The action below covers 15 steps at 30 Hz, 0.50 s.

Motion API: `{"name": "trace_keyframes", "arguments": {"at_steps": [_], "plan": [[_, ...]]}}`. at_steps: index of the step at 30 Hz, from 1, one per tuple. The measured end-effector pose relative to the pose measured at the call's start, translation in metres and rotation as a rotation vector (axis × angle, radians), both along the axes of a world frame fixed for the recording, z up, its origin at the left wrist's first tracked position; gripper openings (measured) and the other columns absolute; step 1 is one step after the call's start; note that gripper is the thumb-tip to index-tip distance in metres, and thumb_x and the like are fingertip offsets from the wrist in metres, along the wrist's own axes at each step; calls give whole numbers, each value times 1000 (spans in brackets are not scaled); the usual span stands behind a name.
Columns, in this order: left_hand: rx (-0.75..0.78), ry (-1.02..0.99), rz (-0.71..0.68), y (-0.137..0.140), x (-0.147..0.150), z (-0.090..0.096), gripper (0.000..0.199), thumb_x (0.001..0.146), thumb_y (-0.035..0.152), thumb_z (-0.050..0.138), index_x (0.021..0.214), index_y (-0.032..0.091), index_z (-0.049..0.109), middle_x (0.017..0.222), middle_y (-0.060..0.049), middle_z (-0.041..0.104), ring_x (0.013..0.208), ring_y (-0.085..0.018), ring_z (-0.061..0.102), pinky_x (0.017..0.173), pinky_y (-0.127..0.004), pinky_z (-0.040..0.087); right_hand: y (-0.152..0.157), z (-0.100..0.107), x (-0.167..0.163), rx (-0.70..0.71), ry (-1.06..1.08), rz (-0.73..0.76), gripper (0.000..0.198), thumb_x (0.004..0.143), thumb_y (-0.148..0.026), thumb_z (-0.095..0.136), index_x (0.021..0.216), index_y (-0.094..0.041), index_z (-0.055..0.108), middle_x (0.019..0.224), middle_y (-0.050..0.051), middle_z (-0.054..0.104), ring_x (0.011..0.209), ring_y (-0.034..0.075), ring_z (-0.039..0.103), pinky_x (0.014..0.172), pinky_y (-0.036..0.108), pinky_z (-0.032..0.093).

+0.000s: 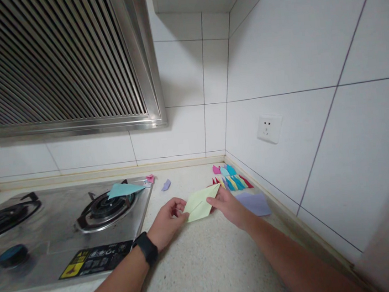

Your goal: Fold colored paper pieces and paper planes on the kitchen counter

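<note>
paper [200, 201], pale green, is pinched by left hand [167, 221] and right hand [230, 206], long axis slanted away rightward.

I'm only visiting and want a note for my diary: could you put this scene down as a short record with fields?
In hand: pale green, pointed sheet of paper
Left hand grip: on the sheet's left end
Right hand grip: on its right side
Left wrist: black watch
Surface: pale speckled counter
Right of the sheet: lavender flat paper
Beyond, toward the corner: small multicoloured paper pieces
On the stove: light blue pointed paper, over the right burner
</note>
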<state>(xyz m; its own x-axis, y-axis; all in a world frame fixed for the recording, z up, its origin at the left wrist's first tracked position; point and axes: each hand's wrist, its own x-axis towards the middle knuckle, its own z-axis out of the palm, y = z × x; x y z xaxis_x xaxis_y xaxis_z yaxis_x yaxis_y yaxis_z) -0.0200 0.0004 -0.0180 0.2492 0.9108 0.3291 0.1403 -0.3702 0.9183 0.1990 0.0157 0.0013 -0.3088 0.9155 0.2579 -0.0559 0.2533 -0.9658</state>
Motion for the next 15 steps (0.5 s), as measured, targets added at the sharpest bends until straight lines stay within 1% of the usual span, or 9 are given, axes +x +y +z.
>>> {"name": "trace_keyframes", "arguments": {"at_steps": [2,5,8,10,12,13,15], "plan": [[16,47,26,-1,1,1,26,76,25,65,99,17,57,82,1,53,68,-10,48,61,-21,38,-2,0,2,-29,42,55,35,78,-39,63,104,-18,55,92,6,69,76,18,65,64,31,51],[65,133,100,-2,2,3,29,76,27,64,102,18,56,88,-1,56,71,-12,51,57,-21,38,-2,0,5,-62,102,148,30,81,-39,59,100,-16,57,87,7,69,73,18,65,67,32,51],[171,214,193,-3,2,3,34,75,27,64,107,19,56,98,-5,57,77,-15,53,57,-22,41,-1,-1,7,-80,142,249,30,79,-37,59,99,-14,59,83,9,69,74,20,66,73,36,51],[254,228,273,-3,0,4,43,74,27,65,115,20,54,109,-9,56,85,-18,54,58,-24,43,-1,-1,8,-68,145,288,35,78,-37,59,104,-14,59,88,11,69,80,21,67,78,39,50],[315,226,324,-4,-1,6,49,74,28,66,121,20,52,116,-12,53,92,-21,53,58,-25,44,0,-1,8,-43,103,257,38,80,-37,56,111,-16,58,97,11,68,86,22,67,80,40,50],[332,229,317,-5,-2,7,48,75,28,66,120,20,54,116,-12,54,93,-21,53,58,-25,44,0,-1,7,-21,59,218,37,81,-35,55,114,-17,58,102,11,67,88,22,66,80,39,50],[328,244,238,-8,0,10,41,76,29,65,115,20,59,110,-11,58,92,-21,55,60,-25,45,-1,-2,4,47,-60,126,36,84,-31,52,118,-19,58,108,10,65,89,20,65,79,36,50]]}}
